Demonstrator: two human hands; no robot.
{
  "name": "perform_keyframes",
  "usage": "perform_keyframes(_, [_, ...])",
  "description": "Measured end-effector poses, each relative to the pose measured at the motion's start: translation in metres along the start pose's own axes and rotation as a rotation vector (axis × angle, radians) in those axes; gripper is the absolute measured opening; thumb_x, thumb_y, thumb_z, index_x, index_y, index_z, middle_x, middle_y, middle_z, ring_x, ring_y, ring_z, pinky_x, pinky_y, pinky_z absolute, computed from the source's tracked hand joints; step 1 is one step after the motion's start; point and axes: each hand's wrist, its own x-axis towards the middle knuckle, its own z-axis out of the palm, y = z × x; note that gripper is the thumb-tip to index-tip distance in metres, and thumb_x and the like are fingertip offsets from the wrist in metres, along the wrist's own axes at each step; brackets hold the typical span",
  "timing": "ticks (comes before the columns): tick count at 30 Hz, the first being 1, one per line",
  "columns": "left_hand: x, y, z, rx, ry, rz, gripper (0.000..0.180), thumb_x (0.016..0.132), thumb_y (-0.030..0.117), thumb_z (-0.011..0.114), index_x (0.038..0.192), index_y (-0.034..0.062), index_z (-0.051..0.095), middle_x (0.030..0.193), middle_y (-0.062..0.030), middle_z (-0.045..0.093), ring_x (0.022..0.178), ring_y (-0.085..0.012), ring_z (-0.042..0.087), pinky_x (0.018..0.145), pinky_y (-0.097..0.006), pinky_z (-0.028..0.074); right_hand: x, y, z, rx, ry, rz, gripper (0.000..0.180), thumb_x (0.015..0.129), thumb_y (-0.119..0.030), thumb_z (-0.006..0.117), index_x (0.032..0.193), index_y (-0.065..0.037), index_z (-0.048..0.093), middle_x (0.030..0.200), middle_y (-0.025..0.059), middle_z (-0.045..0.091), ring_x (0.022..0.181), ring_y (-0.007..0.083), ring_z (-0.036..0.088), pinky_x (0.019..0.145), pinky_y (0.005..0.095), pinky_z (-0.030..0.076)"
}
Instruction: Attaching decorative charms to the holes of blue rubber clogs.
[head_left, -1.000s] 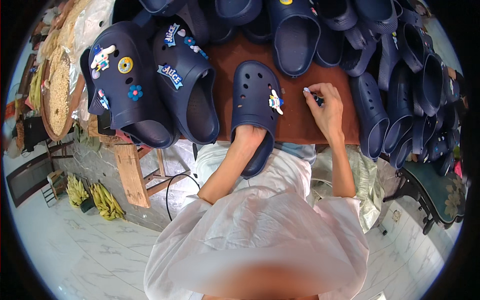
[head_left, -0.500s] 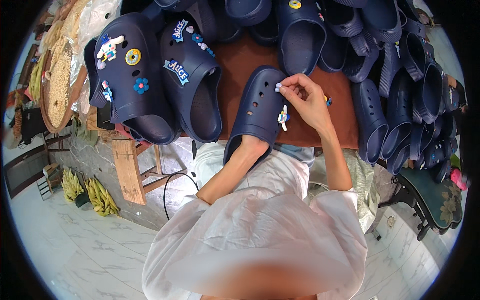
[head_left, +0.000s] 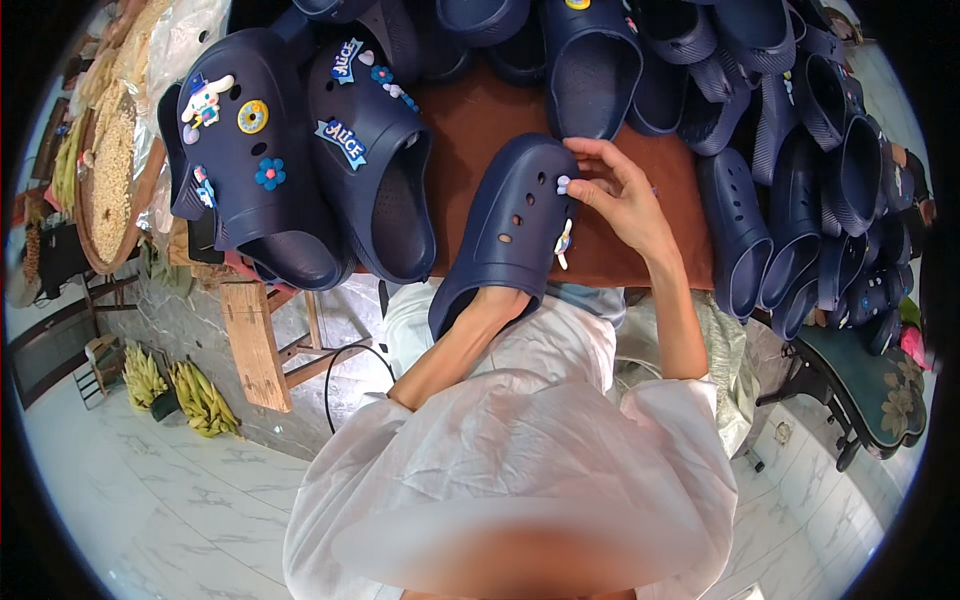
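Note:
A navy clog [head_left: 508,205] with a row of round holes sits tilted over the front edge of the brown-covered table. Into its heel opening goes my left hand [head_left: 492,306], holding it from inside with the fingers hidden. My right hand [head_left: 622,195] is at the clog's right side. Its thumb presses on a small pale lilac shoe charm [head_left: 563,185] on the upper, while the fingers curve round the toe edge. Below that charm, a white character charm [head_left: 564,245] is fixed to the same side.
On the left stand two large navy clogs [head_left: 265,140] [head_left: 385,180] bearing charms. Navy clogs [head_left: 740,230] are heaped along the back and right of the brown tabletop [head_left: 465,130]. A wooden stool [head_left: 255,345] stands below left; a dark green chair seat [head_left: 860,390] is at right.
The clog has turned and shifted slightly left. My right hand has gone from pinching the lilac charm with fingertips to pressing it with the thumb, fingers now at the toe edge.

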Motion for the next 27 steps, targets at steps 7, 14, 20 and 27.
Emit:
perform_keyframes(7, [-0.008,0.003,0.003,0.047,0.026,0.005,0.047,0.106,0.038,0.041,0.141,0.0072,0.049,0.14,-0.0092,0.056,0.126,-0.0233,0.055,0.11,-0.04,0.043,0.003,0.012,-0.008,0.107,-0.128,0.027,0.051,0.088,-0.011,0.075,0.134,-0.004,0.055,0.127,0.0096,0.06,0.116,0.0183,0.057,0.095,0.0331,0.051])
perform_keyframes(14, [-0.017,0.023,0.017,-0.062,0.2,-0.152,0.05,0.105,0.044,0.042,0.142,0.0115,0.047,0.142,-0.0064,0.053,0.128,-0.022,0.054,0.108,-0.039,0.044,-0.013,0.022,0.041,-0.192,0.105,-0.105,0.048,0.097,-0.018,0.064,0.141,-0.005,0.05,0.125,0.0101,0.053,0.119,0.0197,0.054,0.098,0.0345,0.045])
perform_keyframes(20, [-0.018,0.027,0.025,-0.048,0.27,-0.094,0.045,0.106,0.038,0.041,0.14,0.01,0.049,0.142,-0.0065,0.054,0.127,-0.0217,0.054,0.11,-0.039,0.043,-0.02,0.021,0.058,-0.24,0.171,-0.087,0.056,0.094,-0.031,0.065,0.14,-0.004,0.049,0.133,0.0194,0.049,0.126,0.0354,0.046,0.108,0.0434,0.037])
perform_keyframes(27, [-0.015,0.03,0.021,-0.137,0.254,-0.121,0.045,0.106,0.037,0.037,0.138,0.0087,0.052,0.139,-0.0093,0.056,0.125,-0.0241,0.056,0.109,-0.042,0.045,-0.023,0.021,0.053,-0.367,0.25,-0.089,0.054,0.095,-0.032,0.065,0.138,-0.002,0.051,0.13,0.0178,0.051,0.123,0.0349,0.05,0.107,0.0438,0.038])
